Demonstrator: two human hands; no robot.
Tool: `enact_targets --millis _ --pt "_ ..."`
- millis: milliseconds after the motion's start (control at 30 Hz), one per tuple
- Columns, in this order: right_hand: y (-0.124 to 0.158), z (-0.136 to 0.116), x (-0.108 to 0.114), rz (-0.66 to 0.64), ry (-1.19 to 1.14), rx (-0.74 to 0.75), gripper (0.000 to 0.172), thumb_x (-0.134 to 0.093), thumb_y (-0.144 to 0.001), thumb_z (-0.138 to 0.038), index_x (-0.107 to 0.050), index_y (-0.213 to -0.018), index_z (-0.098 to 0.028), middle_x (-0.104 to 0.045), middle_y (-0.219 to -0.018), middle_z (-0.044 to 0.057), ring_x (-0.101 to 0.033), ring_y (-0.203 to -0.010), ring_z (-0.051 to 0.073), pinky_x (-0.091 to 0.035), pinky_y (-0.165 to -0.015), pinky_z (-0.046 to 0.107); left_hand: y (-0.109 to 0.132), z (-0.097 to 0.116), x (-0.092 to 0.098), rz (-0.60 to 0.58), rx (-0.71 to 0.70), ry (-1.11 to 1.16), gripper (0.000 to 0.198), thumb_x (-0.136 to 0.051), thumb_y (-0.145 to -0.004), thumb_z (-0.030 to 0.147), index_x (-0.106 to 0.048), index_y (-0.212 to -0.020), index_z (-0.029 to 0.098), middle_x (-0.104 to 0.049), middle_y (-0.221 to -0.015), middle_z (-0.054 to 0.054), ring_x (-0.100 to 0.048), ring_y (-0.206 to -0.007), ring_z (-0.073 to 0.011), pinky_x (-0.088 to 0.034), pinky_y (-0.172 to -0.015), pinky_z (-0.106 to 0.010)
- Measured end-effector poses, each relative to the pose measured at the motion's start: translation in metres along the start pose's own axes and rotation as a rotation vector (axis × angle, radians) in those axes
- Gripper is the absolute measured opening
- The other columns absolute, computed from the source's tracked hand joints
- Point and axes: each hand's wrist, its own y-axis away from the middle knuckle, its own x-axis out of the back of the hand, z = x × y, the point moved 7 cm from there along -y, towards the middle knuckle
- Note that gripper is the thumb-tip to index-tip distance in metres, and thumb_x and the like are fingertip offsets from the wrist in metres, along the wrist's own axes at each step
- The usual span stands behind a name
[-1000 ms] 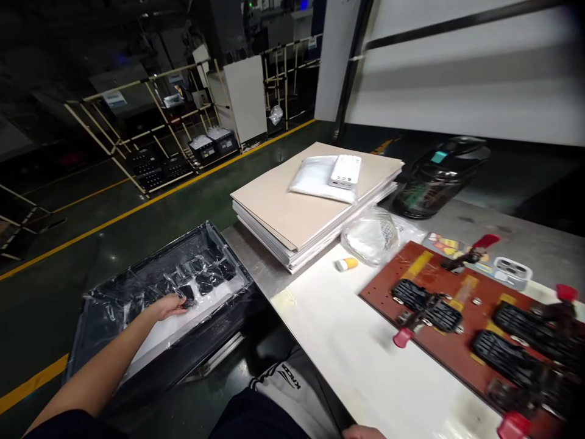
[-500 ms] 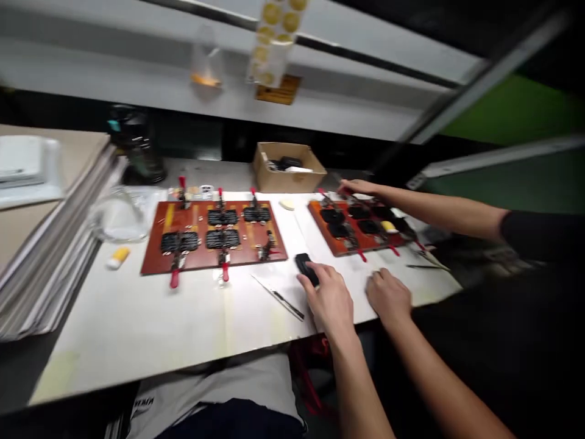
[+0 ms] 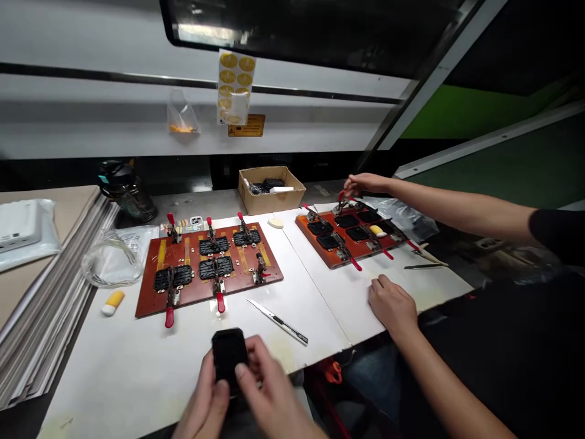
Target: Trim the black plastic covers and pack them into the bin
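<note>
A black rectangular plastic case (image 3: 230, 350) is held upright between my two hands at the table's front edge. My left hand (image 3: 206, 399) grips its left side with the fingers behind it. From the right, my right hand (image 3: 269, 384) holds it, thumb on the front face. A slim utility knife (image 3: 278, 321) lies on the white table just beyond my right hand. Farther back sits a reddish-brown fixture board (image 3: 183, 253), where red-handled toggle clamps (image 3: 170, 316) stand beside black ribbed plastic parts (image 3: 216, 267).
At right, a co-worker's hand (image 3: 363, 183) touches a clamp on a second board (image 3: 333, 259); their other hand (image 3: 393, 302) rests on the table. A cardboard box (image 3: 269, 201), yellow-white sponge (image 3: 113, 303), bottle (image 3: 130, 192) and stacked sheets (image 3: 59, 329) surround the work area.
The black case has come from the table between the boards toward me, and both my hands now hold it. My view has shifted. The co-worker's far hand has lifted slightly at the clamp.
</note>
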Motion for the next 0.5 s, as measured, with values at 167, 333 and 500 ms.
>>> enact_targets --millis 167,333,500 --pt "0.020 -0.019 -0.050 -0.418 0.092 0.141 0.039 -0.047 -0.099 -0.049 -0.056 -0.126 -0.022 -0.068 -0.119 0.012 -0.065 -0.110 0.028 -0.050 -0.094 0.037 0.033 0.045 -0.001 -0.383 -0.126 0.046 0.054 -0.032 -0.100 0.057 -0.058 -0.133 0.021 -0.071 -0.120 -0.011 -0.067 -0.108 -0.0249 -0.054 -0.094 -0.036" --pt "-0.019 -0.028 -0.033 -0.339 0.012 -0.014 0.030 -0.051 -0.100 -0.049 -0.057 -0.101 -0.020 -0.061 -0.075 -0.002 -0.059 -0.060 0.012 -0.044 -0.053 0.020 0.006 0.086 0.048 -0.448 -0.343 -0.081 0.032 -0.049 -0.099 0.039 -0.067 -0.124 0.032 -0.071 -0.124 -0.006 -0.064 -0.115 -0.0239 -0.049 -0.102 -0.035" --pt "-0.128 -0.093 -0.061 -0.293 0.227 0.027 0.022 -0.047 -0.103 -0.036 -0.059 -0.104 -0.017 -0.068 -0.078 0.001 -0.066 -0.061 0.012 -0.048 -0.054 0.020 -0.077 0.111 0.124 -0.207 -0.353 0.114 0.045 -0.060 -0.092 0.043 -0.061 -0.131 0.022 -0.069 -0.129 -0.011 -0.066 -0.116 -0.0287 -0.051 -0.103 -0.045"
